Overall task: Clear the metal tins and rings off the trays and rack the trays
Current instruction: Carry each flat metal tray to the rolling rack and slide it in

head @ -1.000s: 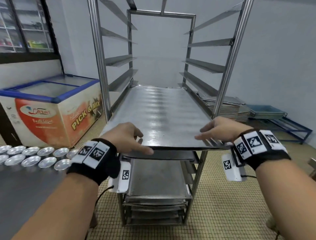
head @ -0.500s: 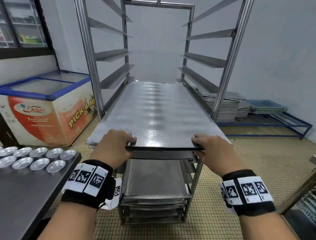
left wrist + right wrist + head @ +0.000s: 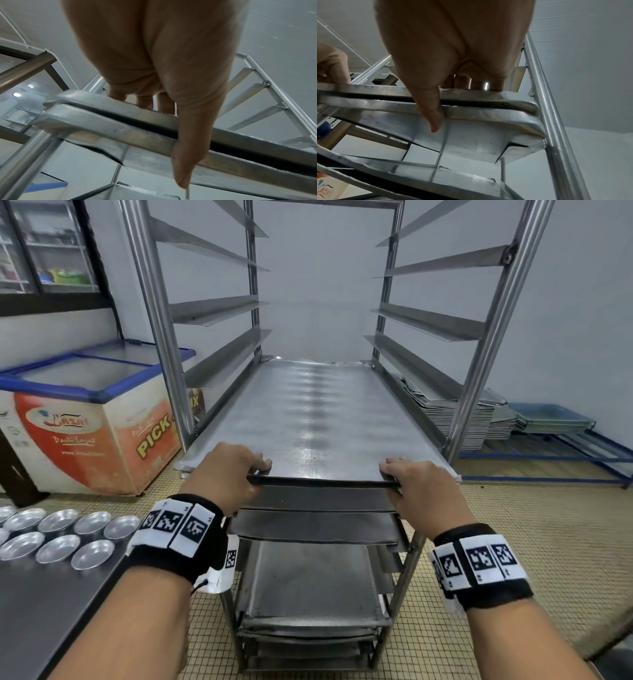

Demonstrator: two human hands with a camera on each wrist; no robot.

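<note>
A long flat metal tray (image 3: 318,419) lies on the runners of the steel rack (image 3: 154,302), with its front edge just proud of the posts. My left hand (image 3: 236,470) grips the front edge near the left corner, fingers curled over the top. My right hand (image 3: 418,484) grips the same edge near the right corner. In the left wrist view my left hand (image 3: 154,67) has its thumb down across the tray rim (image 3: 102,106) and a second rim right below. In the right wrist view my right hand (image 3: 453,47) holds the rim (image 3: 488,96) the same way. Several round metal tins (image 3: 58,539) sit on the table (image 3: 41,628).
More trays fill the lower rack slots (image 3: 308,583); the upper runners hold nothing. A chest freezer (image 3: 85,422) stands left of the rack. A pile of trays (image 3: 479,419) sits on the floor at the right, beside a blue frame (image 3: 565,460).
The tray has slid deeper into the rack. Both hands went from lying on top of its front end to gripping the front edge, and they have drawn nearer the rack posts.
</note>
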